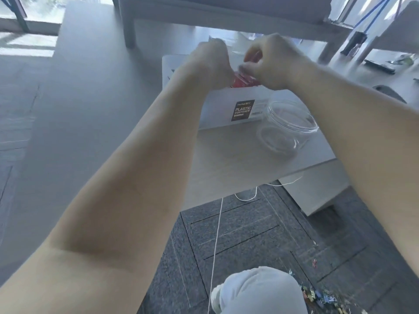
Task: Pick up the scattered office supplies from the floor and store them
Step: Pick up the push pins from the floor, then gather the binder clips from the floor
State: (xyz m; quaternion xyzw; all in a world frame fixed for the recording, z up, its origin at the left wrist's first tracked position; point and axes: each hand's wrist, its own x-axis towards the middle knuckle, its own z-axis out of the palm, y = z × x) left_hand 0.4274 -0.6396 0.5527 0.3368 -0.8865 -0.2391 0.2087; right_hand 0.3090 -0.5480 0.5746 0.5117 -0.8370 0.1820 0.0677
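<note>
Both my hands are raised over a white plastic container [217, 107] that stands on a low pale table. My left hand [207, 64] and my right hand [269, 62] both grip a small red packet [243, 80] held just above the container's near rim; most of the packet is hidden by my fingers. A clear round jar [286, 128] stands open on the table to the right of the container. Small coloured clips [322, 296] lie scattered on the dark carpet at the lower right, beside my knee.
The low table [226, 164] has its front edge above the grey carpet [238, 227]. A thin white cord [216, 241] hangs down in front of me. A bench or sofa frame [129, 26] stands beyond the table. Dark items [381, 65] lie on the table's far right.
</note>
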